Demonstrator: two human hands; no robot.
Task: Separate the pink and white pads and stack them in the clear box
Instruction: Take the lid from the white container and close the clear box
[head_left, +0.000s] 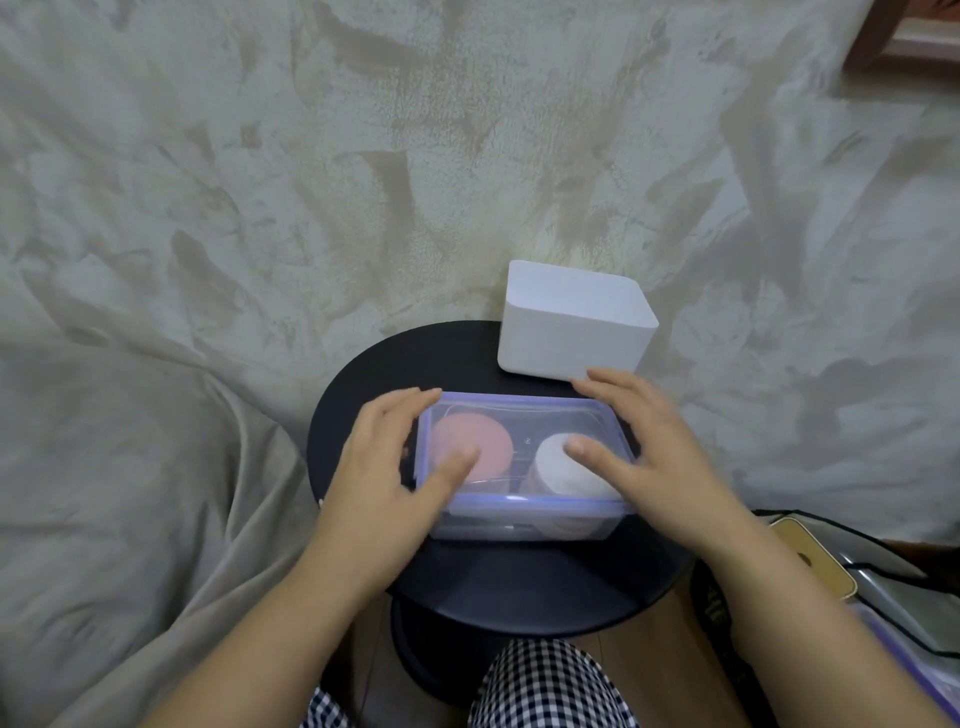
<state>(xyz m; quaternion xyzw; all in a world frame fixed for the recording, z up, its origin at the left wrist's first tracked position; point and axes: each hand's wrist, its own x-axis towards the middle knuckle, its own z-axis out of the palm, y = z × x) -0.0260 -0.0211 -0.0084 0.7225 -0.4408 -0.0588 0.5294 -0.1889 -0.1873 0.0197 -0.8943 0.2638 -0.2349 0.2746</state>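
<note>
While the clear box (524, 526) is sitting in the middle of the round black surface (519, 592), I am looking down through what seems to be its purple-rimmed lid (519, 402) at the two stacks inside. The pink pads (475, 441) are lying at the 9 o'clock end and the white pads (558, 470) at the 3 o'clock end, with a bare gap between them. The box's long axis is running from 9 to 3 o'clock, straight across in front of me.

My left hand (384, 467) is straddling the short edge at 9 o'clock. Its fingers (405, 408) are lying nearly straight and loosely together along the far left corner, and the thumb (452, 467) is resting on top, over the pink pads. My right hand (654, 447) is mirroring it at 3 o'clock: its fingers (610, 387) are relaxed and slightly spread past the far right corner, and its thumb (587, 452) is pressing above the white pads. Neither hand is pinching or curling round anything.

I am judging that the sorting is done and the lid is being pressed home. Each hand is nearest its own end, so pressure should be going down evenly at both short edges.

A white open bin (571, 332) is standing at 1 o'clock, just beyond my right fingertips.
</note>
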